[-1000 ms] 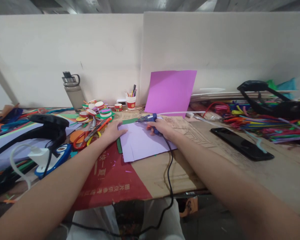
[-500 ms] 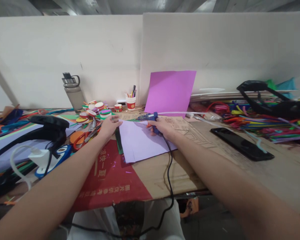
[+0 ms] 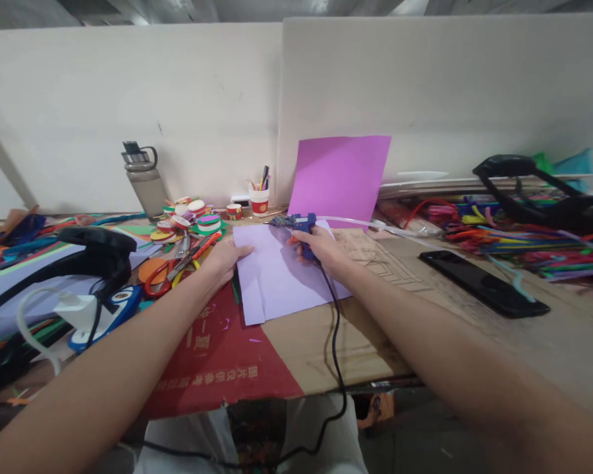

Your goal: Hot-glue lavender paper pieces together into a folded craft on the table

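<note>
The right hand (image 3: 321, 249) wraps round the blue glue gun (image 3: 305, 224) at mid-frame; the left hand (image 3: 224, 259) lays its thumb on the left edge of the lilac paper (image 3: 281, 283), just below centre, though whether its fingers close beneath is hard to tell. Good work here wants the sheet flat, that thumb clear of the nozzle (image 3: 273, 222), and the black cord (image 3: 335, 329) slack.

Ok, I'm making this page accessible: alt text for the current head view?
A person's right hand holds a blue glue gun above pale purple paper, the left hand touching the paper's left edge. Behind, a brighter purple sheet stands before a white panel; scissors lie left, a black phone right.
</note>
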`<state>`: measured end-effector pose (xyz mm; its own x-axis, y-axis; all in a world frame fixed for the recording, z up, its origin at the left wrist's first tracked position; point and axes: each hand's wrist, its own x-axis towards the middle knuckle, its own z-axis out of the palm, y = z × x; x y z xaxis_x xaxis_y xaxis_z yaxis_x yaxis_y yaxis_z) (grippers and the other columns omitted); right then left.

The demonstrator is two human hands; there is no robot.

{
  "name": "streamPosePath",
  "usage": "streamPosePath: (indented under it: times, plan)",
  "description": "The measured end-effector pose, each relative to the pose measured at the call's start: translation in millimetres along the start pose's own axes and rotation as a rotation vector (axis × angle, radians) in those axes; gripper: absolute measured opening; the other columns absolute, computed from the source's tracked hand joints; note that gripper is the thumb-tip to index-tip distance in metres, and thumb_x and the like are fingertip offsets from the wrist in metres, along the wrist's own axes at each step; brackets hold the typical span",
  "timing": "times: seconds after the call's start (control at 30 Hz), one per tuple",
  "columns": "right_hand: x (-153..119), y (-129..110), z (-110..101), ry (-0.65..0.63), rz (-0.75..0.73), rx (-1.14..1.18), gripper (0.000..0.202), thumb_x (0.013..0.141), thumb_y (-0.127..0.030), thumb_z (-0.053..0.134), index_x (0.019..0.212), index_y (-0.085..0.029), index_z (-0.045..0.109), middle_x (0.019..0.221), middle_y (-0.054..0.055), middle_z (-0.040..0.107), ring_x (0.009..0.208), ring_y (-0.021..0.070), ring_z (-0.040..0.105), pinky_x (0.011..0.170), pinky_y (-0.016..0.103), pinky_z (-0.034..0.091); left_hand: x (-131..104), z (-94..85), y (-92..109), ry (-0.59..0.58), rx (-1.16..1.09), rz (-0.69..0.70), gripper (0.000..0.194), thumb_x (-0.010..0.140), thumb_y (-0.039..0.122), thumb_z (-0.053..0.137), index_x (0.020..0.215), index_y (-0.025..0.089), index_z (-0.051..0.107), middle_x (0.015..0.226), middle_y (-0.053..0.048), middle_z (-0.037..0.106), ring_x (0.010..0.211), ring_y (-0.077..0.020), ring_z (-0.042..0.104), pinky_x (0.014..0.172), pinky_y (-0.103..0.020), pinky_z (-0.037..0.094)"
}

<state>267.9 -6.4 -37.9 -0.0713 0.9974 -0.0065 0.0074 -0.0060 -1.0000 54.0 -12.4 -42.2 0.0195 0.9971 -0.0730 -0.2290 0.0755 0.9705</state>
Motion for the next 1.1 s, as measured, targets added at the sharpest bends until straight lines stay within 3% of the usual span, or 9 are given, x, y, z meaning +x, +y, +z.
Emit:
streamPosePath:
  times: [0.23, 0.4, 0.5, 0.6, 0.83, 1.1]
  plan:
    - [-11, -8, 4, -0.040, -0.116, 0.067, 0.016, 0.083, -0.033, 0.056, 0.088, -0.018, 0.059, 0.055, -0.003, 0.056, 0.040, 0.0104, 0.052, 0.032, 0.019, 0.031, 0, -0.7, 5, 0.114, -0.100, -0.026, 0.004, 0.080, 0.010, 0.060, 0.079, 0.012, 0.063, 0.069, -0.006, 0.070, 0.056, -0.0155, 0.065, 0.059, -0.029, 0.056]
    - [-14, -10, 6, -0.035, -0.168, 0.085, 0.018, 0.082, -0.035, 0.056, 0.088, -0.018, 0.059, 0.054, -0.003, 0.056, 0.040, 0.0104, 0.052, 0.032, 0.019, 0.029, -2, 0.3, 8, 0.073, -0.115, 0.008, 0.003, 0.078, 0.010, 0.062, 0.080, 0.012, 0.064, 0.069, -0.005, 0.069, 0.055, -0.0149, 0.064, 0.063, -0.031, 0.057]
    - [-15, -11, 6, -0.044, -0.207, 0.082, 0.019, 0.082, -0.036, 0.056, 0.087, -0.018, 0.058, 0.057, -0.002, 0.057, 0.039, 0.0099, 0.051, 0.030, 0.020, 0.025, -2, 0.6, 9, 0.055, -0.116, 0.057, 0.014, 0.073, 0.007, 0.065, 0.085, 0.013, 0.064, 0.072, -0.004, 0.070, 0.056, -0.0155, 0.065, 0.064, -0.032, 0.057]
    - [-17, -12, 7, -0.038, -0.230, 0.085, 0.019, 0.082, -0.035, 0.056, 0.088, -0.018, 0.057, 0.057, -0.002, 0.057, 0.041, 0.0095, 0.051, 0.032, 0.018, 0.030, -1, 0.0, 8, 0.041, -0.113, 0.063, 0.022, 0.068, 0.006, 0.069, 0.088, 0.013, 0.064, 0.075, -0.004, 0.070, 0.059, -0.0163, 0.066, 0.066, -0.033, 0.057]
    - [-20, -13, 14, -0.041, -0.260, 0.110, 0.019, 0.080, -0.032, 0.059, 0.092, -0.018, 0.055, 0.068, 0.001, 0.064, 0.047, 0.0087, 0.052, 0.040, 0.018, 0.040, 4, -3.6, 5, 0.082, -0.164, 0.050, 0.006, 0.081, 0.017, 0.062, 0.086, 0.013, 0.062, 0.067, -0.003, 0.067, 0.053, -0.0140, 0.063, 0.067, -0.032, 0.058]
    - [-22, -12, 18, -0.063, -0.345, 0.124, 0.020, 0.078, -0.034, 0.060, 0.089, -0.018, 0.054, 0.085, 0.003, 0.069, 0.046, 0.0069, 0.051, 0.044, 0.021, 0.046, 4, -6.8, 5, 0.071, -0.102, 0.011, 0.014, 0.073, 0.016, 0.070, 0.083, 0.011, 0.063, 0.066, -0.005, 0.068, 0.053, -0.0164, 0.063, 0.061, -0.033, 0.057]
